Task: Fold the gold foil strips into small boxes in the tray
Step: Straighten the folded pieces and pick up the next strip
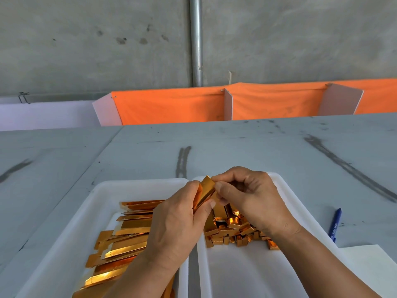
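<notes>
Both left hand [174, 220] and right hand [251, 196] pinched one gold foil strip [205, 191] over the far left corner of the right tray [247, 274]; open desk [236, 147] lay beyond it; the right wrist hid some boxes [234, 231] inside.

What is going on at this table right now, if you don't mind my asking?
A person is folding one gold foil strip above two trays. The left hand grips its lower part and the right hand pinches its upper end. The left white tray holds a pile of flat strips; the right tray holds a heap of small boxes already folded. A blue pen lies on the table.
</notes>
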